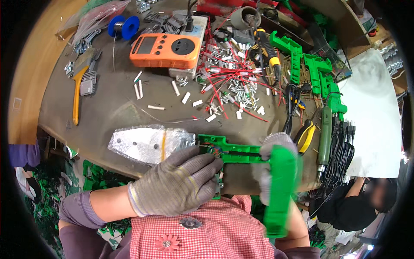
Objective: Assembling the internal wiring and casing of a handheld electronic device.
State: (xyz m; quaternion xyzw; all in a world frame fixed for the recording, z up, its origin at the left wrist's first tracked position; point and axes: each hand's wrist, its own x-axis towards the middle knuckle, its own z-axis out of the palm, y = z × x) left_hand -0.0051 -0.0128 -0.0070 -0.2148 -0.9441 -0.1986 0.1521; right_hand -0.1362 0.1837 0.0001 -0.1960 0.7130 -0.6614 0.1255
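While both gloved hands are working at the near edge of the workbench [108,116], the item in hand is a green plastic housing shell [235,153], L-shaped, with its long arm lying left to right and its handle part hanging down toward the person.

Left hand [181,183]: grey knit glove, fingers curled closed over the shell's left end, where small wires and a component are sitting; it is the nearer hand to that open cavity.

Right hand [276,149]: same glove, clasping the shell's corner and carrying a second green piece [280,190], which is blurring in the view, so whether it is a separate cover or part of the same shell is hard to say.

Around the shell: a bubble-wrapped metal plate [146,144] lying just left of it; yellow-handled pliers [307,136] and a green electric screwdriver [324,134] just right of it; an orange meter [166,50] well beyond it, with red wires and white tube offcuts [228,80] scattered between.
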